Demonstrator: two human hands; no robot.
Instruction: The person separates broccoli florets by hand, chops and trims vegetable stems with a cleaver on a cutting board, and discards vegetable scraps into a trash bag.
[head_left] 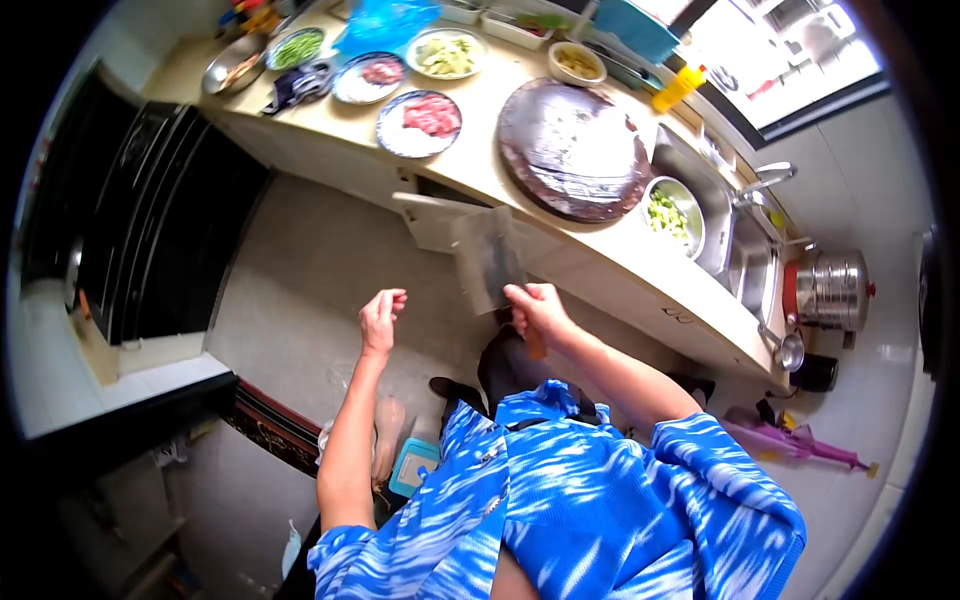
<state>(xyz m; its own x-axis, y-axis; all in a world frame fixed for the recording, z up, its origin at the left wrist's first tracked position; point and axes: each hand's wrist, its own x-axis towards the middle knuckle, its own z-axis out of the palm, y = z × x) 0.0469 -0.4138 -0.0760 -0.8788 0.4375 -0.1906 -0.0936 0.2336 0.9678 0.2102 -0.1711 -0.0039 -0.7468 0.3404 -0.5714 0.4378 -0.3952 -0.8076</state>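
Observation:
My right hand (pixel 540 315) is wrapped round the wooden handle of a cleaver (pixel 487 258). The broad blade is smeared by motion and points up in front of an open cabinet door (pixel 425 218). My left hand (pixel 380 320) hangs over the floor to the left, its fingers loosely curled together with nothing visible in them. Beyond the cleaver, a thick round chopping board (pixel 570 145) lies on the counter. Left of the board is a plate of raw sliced meat (pixel 432 116). A bowl of chopped greens (pixel 668 217) stands at its right.
Farther along the counter (pixel 480 165) are minced meat (pixel 382 72), pale sliced vegetables (pixel 445 56), green pieces (pixel 297 50) and a metal bowl (pixel 236 66). A yellow bottle (pixel 679 88) stands by the window. The sink (pixel 748 258) and a steamer pot (pixel 832 290) are at right.

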